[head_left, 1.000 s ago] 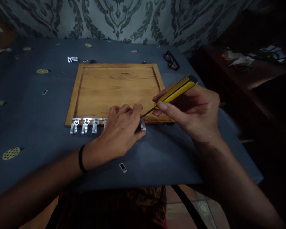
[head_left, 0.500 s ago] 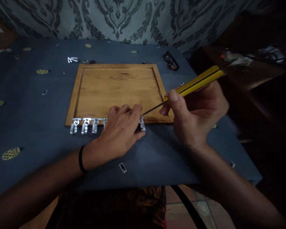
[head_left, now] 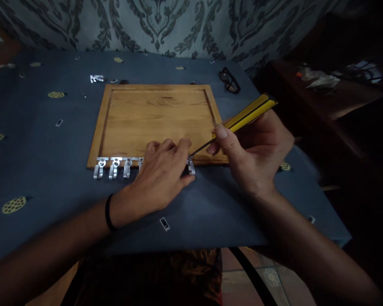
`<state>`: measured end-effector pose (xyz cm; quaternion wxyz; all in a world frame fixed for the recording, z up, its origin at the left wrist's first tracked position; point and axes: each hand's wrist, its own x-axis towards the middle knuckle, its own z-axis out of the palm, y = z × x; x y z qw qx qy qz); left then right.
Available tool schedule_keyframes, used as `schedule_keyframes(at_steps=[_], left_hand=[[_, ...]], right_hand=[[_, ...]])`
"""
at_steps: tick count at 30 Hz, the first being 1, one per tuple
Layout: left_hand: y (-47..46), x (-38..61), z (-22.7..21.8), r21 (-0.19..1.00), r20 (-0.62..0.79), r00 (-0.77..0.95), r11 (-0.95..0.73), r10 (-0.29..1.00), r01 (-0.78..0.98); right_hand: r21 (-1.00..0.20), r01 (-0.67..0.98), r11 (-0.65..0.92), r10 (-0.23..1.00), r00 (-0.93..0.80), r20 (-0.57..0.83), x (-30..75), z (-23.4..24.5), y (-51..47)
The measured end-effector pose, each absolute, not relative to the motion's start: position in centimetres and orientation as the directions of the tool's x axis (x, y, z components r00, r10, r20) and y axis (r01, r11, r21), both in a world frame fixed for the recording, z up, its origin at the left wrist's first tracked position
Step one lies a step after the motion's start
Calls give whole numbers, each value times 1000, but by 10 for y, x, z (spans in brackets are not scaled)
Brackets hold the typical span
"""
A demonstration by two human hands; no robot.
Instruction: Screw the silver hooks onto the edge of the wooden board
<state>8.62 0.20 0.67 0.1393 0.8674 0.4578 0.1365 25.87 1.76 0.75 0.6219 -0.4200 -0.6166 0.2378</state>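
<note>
A framed wooden board point(head_left: 159, 114) lies flat, with a row of silver metal hooks point(head_left: 114, 168) along its near edge. My left hand point(head_left: 162, 172) bends over that edge and hides the middle of the row. Its index finger and thumb pinch the rightmost metal hook point(head_left: 192, 167), which shows just past the fingers. In my right hand point(head_left: 258, 153) is a screwdriver with a yellow and black handle point(head_left: 247, 114), gripped between thumb and fingers. The handle slants up to the right, and the thin shaft's tip meets the top of that rightmost hook.
Blue patterned cloth covers the table point(head_left: 51, 170). A loose metal hook piece point(head_left: 97, 78) lies beyond the board's far left corner. Black-framed glasses point(head_left: 229, 80) rest at the far right. A dark side surface point(head_left: 344, 100) carries a crumpled plastic bag point(head_left: 322, 80).
My right hand has moved left and slightly down, bringing the screwdriver tip onto the rightmost hook. The handle has turned a little. My left hand stays in place.
</note>
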Motion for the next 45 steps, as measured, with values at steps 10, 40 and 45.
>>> schedule_keyframes(at_steps=[10,40,45], left_hand=[[2,85,8,361,113,546,-546,830,756],[1,85,8,381,103,543,-537,833,752],[1,86,7,380,113,540,-538,834,752]], right_hand=[[-867,176,467,876,45,481,261,10,19],[-843,253,474,865,41,499,264,8,20],[-844,249,475,868,28,496,263,9,20]])
